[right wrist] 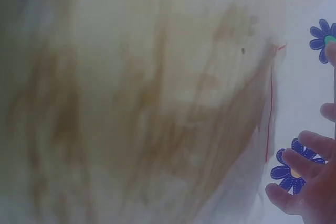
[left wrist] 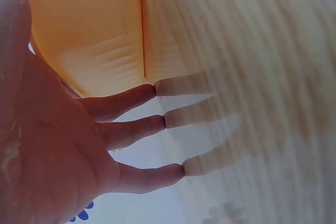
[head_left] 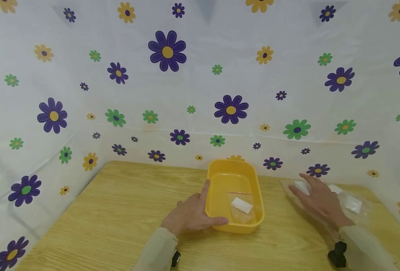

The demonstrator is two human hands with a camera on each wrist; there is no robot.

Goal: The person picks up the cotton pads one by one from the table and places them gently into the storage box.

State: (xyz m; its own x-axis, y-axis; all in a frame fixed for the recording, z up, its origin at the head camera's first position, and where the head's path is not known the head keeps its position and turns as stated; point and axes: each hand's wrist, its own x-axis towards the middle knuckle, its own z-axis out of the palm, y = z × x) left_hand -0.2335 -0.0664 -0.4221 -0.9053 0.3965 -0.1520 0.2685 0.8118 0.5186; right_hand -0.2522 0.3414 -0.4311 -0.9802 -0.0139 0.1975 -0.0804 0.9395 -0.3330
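Observation:
A yellow plastic tub [head_left: 213, 165] stands on the table, with a clear zip bag [head_left: 242, 215] holding a white packet [head_left: 242, 205] inside. My left hand [head_left: 193, 212] lies against its near left corner, thumb across the front rim and index finger along the left wall. In the left wrist view, three straight fingers [left wrist: 134, 178] touch the tabletop beside the tub. To the right, my right hand [head_left: 322, 201] is spread over another clear zip bag, whose white packet [head_left: 303, 187] shows beyond the thumb. That bag's red seal line [right wrist: 271, 103] appears in the right wrist view.
More clear bags with white packets [head_left: 353, 204] lie right of my right hand, near the table's right edge. A white flowered sheet [head_left: 186, 86] hangs behind and on both sides of the wood-grain table [head_left: 118, 210].

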